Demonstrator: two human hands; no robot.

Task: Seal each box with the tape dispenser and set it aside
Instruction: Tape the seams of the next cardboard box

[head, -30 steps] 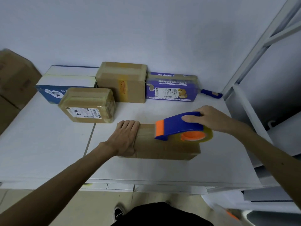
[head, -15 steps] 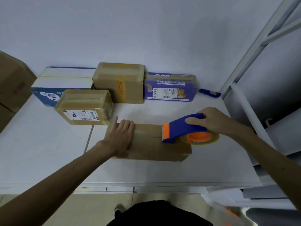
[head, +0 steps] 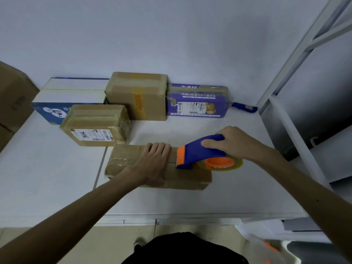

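Four other boxes line the back of our white table [head: 47, 178]: from the left a blue-and-white box [head: 55, 108], a labelled brown box [head: 95, 124] just in front of it, a taller brown box [head: 137, 96] and a purple box [head: 196, 101]. Nearer us, the box we are sealing [head: 123, 158] lies flat on the table. Our left hand [head: 154, 164] presses on its top, fingers straight and together. The tape dispenser [head: 200, 153] rests its orange edge on the box top towards the right end, and our right hand [head: 234, 143] is curled round its blue handle. A blue-handled tool [head: 243, 107] lies by the wall.
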